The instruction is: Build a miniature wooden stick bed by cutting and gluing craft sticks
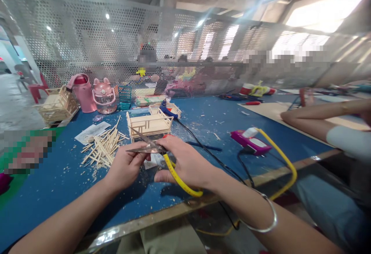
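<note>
My right hand [185, 159] grips a pair of scissors [149, 148] by its yellow-wrapped handle, above the blue tabletop. The dark blades are spread apart and point left. Just below and behind them, my left hand [126, 165] is closed with fingertips pinched together; what it holds is too small to make out. Beyond the blades stands a small wooden stick frame [150, 124] with railings. To the left of it lies a loose pile of thin wooden sticks [102, 146], partly over a pale paper sheet [89, 132].
A blue glue gun [168, 110] lies behind the frame, its black cord running right. A purple power strip [251, 143] with a yellow cable sits at the right. Pink bottles [84, 93] stand back left near another stick model [59, 105]. A co-worker's arm [319, 117] rests far right.
</note>
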A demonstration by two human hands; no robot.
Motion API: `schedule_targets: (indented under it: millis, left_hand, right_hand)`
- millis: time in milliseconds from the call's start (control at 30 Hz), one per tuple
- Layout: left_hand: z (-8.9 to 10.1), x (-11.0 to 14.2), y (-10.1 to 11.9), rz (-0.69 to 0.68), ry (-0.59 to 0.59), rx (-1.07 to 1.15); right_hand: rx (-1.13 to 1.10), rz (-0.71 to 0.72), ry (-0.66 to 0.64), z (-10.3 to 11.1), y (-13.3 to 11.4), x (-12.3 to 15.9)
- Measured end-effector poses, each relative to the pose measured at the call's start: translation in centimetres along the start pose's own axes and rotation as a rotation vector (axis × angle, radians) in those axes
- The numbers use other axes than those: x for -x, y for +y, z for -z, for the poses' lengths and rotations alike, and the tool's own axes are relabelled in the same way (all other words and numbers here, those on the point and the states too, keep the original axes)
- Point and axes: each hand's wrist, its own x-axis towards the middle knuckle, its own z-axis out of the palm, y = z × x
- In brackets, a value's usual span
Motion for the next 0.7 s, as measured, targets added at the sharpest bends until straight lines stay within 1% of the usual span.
schedule_targets:
  millis: [167,433,600,700]
  left_hand:
    - [-0.1,0.27,0.13,-0.006,0.037,-0.036]
    - [-0.11,0.22,0.42,0.032,0.051,-0.011]
    - [-0.17,0.17,0.35,0.056,0.031,-0.017]
    - [-0.2,0.13,0.3,0.081,0.034,-0.033]
  right_hand:
    - [0.069,-0.005,0.036,-0.19,-0.1,0.07]
    - [0.031,0.031,0.043,-0.32,0.2,-0.03]
    - [0.055,0.02,0.058,-0.52,0.39,0.04]
    - [0.055,0.038,0.065,-0.62,0.6,0.17]
